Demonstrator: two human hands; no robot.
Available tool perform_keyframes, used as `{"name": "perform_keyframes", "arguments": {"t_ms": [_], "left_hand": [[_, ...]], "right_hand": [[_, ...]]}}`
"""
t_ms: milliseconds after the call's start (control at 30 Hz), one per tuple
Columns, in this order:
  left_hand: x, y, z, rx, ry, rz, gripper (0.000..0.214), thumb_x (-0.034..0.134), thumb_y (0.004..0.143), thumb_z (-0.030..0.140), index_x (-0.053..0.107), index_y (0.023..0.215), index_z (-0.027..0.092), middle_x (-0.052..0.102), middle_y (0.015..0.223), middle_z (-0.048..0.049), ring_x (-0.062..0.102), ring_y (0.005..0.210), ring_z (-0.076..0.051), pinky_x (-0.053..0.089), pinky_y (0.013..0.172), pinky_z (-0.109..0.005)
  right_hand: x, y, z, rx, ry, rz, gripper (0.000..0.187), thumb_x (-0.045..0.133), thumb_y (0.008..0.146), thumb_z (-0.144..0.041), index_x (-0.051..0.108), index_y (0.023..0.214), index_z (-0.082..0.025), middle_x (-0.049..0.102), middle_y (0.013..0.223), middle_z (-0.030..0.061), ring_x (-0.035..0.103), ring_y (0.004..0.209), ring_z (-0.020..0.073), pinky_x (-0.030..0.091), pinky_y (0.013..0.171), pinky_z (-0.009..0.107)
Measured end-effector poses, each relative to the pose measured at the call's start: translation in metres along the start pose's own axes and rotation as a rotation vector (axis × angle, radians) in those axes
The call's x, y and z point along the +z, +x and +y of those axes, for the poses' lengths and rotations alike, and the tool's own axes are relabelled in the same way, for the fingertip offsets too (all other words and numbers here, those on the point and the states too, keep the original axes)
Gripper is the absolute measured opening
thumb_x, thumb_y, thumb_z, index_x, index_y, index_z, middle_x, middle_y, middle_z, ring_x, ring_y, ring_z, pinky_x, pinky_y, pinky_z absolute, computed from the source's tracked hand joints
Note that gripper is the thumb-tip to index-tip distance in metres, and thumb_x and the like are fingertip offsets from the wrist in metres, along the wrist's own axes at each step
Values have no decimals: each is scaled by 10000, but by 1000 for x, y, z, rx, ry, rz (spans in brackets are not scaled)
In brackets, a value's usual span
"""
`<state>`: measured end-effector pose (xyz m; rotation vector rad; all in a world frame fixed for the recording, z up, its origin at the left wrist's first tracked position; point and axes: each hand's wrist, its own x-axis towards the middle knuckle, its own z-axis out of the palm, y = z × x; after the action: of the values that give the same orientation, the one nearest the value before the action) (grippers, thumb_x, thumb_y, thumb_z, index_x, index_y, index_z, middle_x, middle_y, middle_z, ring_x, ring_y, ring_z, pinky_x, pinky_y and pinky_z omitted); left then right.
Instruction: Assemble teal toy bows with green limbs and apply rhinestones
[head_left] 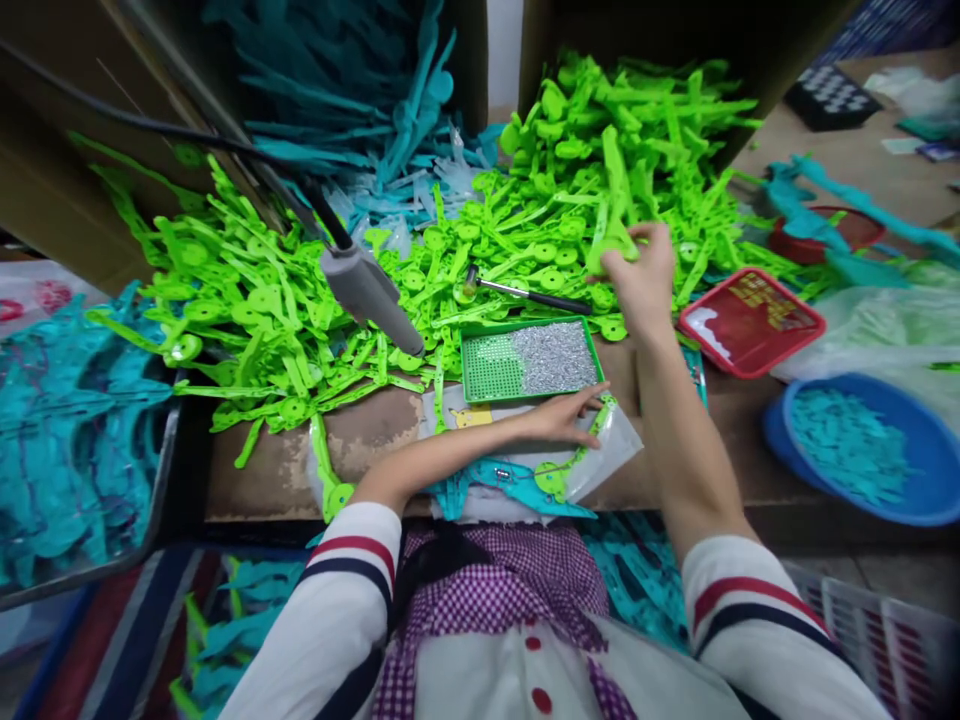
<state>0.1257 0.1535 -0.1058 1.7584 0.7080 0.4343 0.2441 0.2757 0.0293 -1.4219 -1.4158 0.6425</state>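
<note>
My right hand (646,270) is closed on a lime-green plastic part (616,185), which stands up from its fingers in front of the green pile. My left hand (564,418) reaches across the work spot just below a green tray (491,372) of small silvery metal pieces. Its fingers are apart beside another lime-green part (551,480), which lies on a clear plastic sheet. Nearer my body sits a turquoise plastic part (495,478) with a small metal piece on it. A hammer (536,294) with a black handle lies behind the tray.
Heaped lime-green parts (255,310) cover the back of the bench. A grey tool (371,295) hangs at left of centre. To the right are a red tray (754,322) and a blue basin (795,440) holding turquoise pieces. A bin of turquoise parts (67,420) stands left.
</note>
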Motion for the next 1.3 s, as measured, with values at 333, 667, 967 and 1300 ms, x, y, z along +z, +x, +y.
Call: {"name": "perform_keyframes", "arguments": {"t_ms": [333, 667, 967, 1300], "left_hand": [[1, -23, 58, -155, -208, 110, 706, 531, 1009, 426, 248, 1612, 191, 567, 1463, -180, 601, 1273, -248, 499, 1062, -427], [38, -29, 70, -115, 363, 48, 690, 533, 909, 166, 351, 1574, 186, 537, 1402, -160, 624, 1143, -257, 556, 982, -428], [58, -44, 68, -202, 619, 71, 487, 377, 1012, 246, 363, 1482, 121, 481, 1382, -192, 599, 1211, -311, 599, 911, -445], [59, -46, 67, -219, 649, 57, 501, 399, 993, 213, 369, 1480, 102, 501, 1391, -215, 588, 1225, -334, 555, 991, -502]], "right_hand": [[-50, -287, 33, 431, 157, 235, 417, 760, 762, -478, 506, 979, -229, 654, 806, -1, 660, 660, 163, 566, 596, 295], [-110, -256, 69, 75, -247, 139, 459, 576, 963, -532, 703, 1261, -207, 696, 1317, 142, 649, 1252, 283, 509, 1099, 514], [-69, -230, 117, -40, -294, -154, 514, 480, 1012, -526, 657, 1384, -219, 625, 1453, 122, 569, 1386, 258, 435, 1195, 491], [-70, -228, 122, -95, -504, -266, 503, 339, 1060, -444, 632, 1406, -227, 597, 1479, 117, 501, 1448, 255, 249, 1250, 586]]}}
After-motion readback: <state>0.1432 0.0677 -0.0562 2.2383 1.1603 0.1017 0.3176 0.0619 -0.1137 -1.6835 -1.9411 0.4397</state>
